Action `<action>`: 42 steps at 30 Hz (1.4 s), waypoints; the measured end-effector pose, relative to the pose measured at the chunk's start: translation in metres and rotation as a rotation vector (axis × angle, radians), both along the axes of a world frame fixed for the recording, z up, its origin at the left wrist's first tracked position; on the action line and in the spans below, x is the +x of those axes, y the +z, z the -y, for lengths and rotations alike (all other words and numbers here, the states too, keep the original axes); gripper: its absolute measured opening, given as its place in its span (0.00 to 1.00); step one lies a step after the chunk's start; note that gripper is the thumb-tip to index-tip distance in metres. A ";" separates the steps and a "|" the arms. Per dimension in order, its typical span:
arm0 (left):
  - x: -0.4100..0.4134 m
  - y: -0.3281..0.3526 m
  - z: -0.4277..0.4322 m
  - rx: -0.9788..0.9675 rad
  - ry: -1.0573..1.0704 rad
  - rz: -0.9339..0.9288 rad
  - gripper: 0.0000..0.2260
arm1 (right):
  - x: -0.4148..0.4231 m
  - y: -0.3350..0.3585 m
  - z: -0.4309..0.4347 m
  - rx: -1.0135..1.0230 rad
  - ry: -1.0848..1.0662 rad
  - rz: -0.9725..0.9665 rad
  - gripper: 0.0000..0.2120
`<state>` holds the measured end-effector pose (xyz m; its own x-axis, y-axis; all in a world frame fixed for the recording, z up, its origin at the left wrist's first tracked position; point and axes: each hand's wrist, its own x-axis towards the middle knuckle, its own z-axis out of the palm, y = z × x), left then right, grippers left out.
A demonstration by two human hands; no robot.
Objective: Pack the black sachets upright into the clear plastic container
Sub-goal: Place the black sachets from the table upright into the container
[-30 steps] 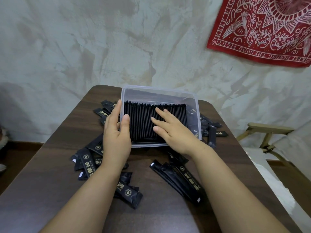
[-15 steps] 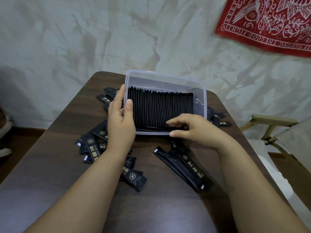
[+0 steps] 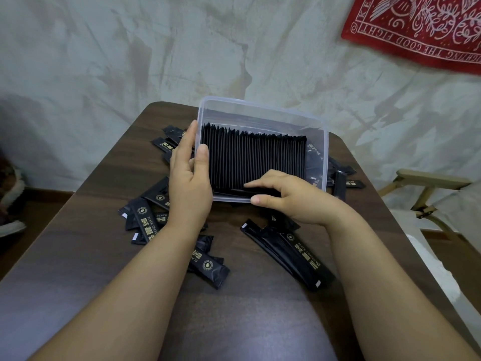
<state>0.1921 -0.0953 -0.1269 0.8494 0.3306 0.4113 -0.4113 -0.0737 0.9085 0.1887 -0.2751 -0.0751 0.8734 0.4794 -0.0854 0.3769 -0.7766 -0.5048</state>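
Mid-packing: left hand (image 3: 188, 183) grips container (image 3: 316, 142) wall; right hand (image 3: 289, 199), fingers curled, sits on sachets (image 3: 250, 157) at near edge, grip unclear. Next: take loose sachets (image 3: 289, 252), stand them in right-side gap.

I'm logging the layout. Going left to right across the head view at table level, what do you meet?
loose sachets → left hand → container → more sachets → chair
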 end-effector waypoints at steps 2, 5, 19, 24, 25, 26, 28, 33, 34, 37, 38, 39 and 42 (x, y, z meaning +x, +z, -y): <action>0.000 0.000 0.000 0.008 0.000 -0.002 0.18 | 0.001 0.000 0.000 0.043 -0.014 -0.029 0.17; -0.001 0.001 0.000 0.013 0.005 0.000 0.17 | 0.000 -0.001 0.001 0.253 -0.047 -0.105 0.10; -0.004 0.002 0.004 -0.004 -0.006 -0.016 0.16 | 0.018 0.011 -0.010 0.672 -0.360 0.081 0.06; -0.006 0.004 0.004 -0.007 -0.022 -0.026 0.17 | 0.023 0.003 -0.049 0.548 -0.360 0.121 0.07; -0.006 0.003 0.004 -0.011 -0.020 -0.022 0.17 | 0.023 0.001 -0.054 0.518 -0.354 0.113 0.10; -0.005 0.003 0.003 -0.014 -0.020 -0.020 0.17 | 0.022 0.000 -0.057 0.519 -0.356 0.100 0.12; -0.004 0.002 0.003 -0.011 -0.023 -0.022 0.17 | 0.022 -0.001 -0.060 0.520 -0.369 0.097 0.14; -0.006 0.003 0.002 0.007 -0.036 -0.016 0.18 | 0.021 0.001 -0.066 0.404 -0.383 0.237 0.08; -0.006 0.003 0.002 0.005 -0.042 -0.013 0.18 | 0.022 0.000 -0.068 0.418 -0.387 0.248 0.07; -0.007 0.004 0.002 -0.030 -0.059 -0.016 0.18 | 0.023 -0.004 -0.076 0.442 -0.392 0.258 0.05; -0.008 0.004 0.002 -0.043 -0.065 -0.020 0.18 | 0.024 -0.006 -0.077 0.444 -0.388 0.251 0.05; -0.007 0.004 0.002 -0.048 -0.069 -0.023 0.18 | 0.024 -0.007 -0.078 0.447 -0.381 0.238 0.05; -0.006 0.003 0.000 -0.049 -0.075 -0.017 0.16 | 0.025 -0.005 -0.075 0.479 -0.362 0.155 0.08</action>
<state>0.1856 -0.0957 -0.1241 0.8793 0.2851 0.3815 -0.3984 0.0012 0.9172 0.2140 -0.1999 -0.0800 0.9729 0.1041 0.2063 0.2284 -0.5698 -0.7894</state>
